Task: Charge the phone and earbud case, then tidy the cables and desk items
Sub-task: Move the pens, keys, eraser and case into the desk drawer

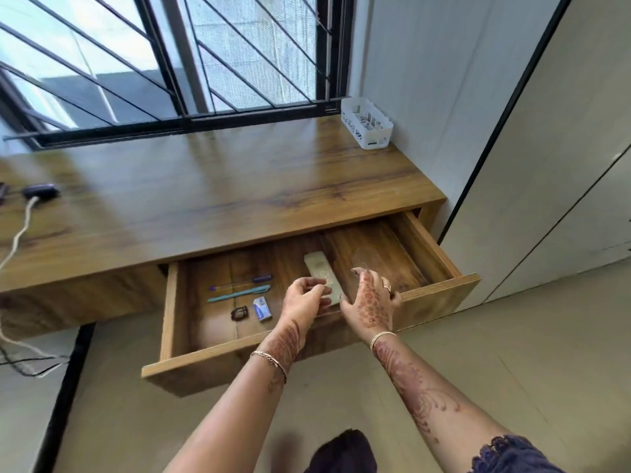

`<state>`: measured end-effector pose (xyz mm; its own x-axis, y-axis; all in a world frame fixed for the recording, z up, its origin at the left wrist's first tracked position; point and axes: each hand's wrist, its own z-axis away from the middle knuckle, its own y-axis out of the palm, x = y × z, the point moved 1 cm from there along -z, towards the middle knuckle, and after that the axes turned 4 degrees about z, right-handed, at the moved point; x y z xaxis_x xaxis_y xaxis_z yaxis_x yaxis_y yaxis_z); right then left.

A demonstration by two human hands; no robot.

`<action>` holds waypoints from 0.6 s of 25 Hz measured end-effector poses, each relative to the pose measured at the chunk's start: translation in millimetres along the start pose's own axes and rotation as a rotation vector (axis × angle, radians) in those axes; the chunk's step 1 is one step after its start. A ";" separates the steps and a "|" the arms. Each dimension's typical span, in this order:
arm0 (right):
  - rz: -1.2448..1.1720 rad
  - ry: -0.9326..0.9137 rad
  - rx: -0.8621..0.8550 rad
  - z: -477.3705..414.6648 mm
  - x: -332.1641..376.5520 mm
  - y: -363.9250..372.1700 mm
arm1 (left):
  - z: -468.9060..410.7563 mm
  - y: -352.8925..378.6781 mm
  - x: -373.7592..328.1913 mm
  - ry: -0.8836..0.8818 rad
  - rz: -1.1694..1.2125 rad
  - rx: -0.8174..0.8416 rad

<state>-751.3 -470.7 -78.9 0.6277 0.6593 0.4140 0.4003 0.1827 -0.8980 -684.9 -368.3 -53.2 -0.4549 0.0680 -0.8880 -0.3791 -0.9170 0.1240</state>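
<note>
The wooden drawer (pixel 440 295) under the desk stands pulled out. A pale green flat bar (pixel 317 268) lies slanted in its middle. My left hand (pixel 305 300) pinches the bar's near end. My right hand (pixel 370 298) hovers just right of the bar, fingers spread, with the thumb close to the same end. At the far left of the desk top a dark earbud case (pixel 41 191) has a white cable (pixel 20 230) plugged into it. A dark edge (pixel 2 192), possibly the phone, shows at the frame border.
In the drawer's left half lie a purple pen (pixel 242 283), a teal pen (pixel 239 293), a blue-white eraser (pixel 262 308) and a small dark item (pixel 239 314). A faint clear round shape (pixel 367 259) sits right of the bar. A white slotted basket (pixel 367 128) stands in the desk's back right corner. Cables (pixel 30 361) trail on the floor at the left.
</note>
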 end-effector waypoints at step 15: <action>-0.967 0.804 0.147 47.4 18.5 16.8 | 28.5 -22.1 45.3 -0.554 0.637 -0.070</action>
<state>-764.6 -420.9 -93.4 0.3693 -0.4066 0.8356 0.8754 0.4540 -0.1660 -720.1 -333.8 -83.6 -0.9007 -0.3038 -0.3105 0.1259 -0.8666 0.4828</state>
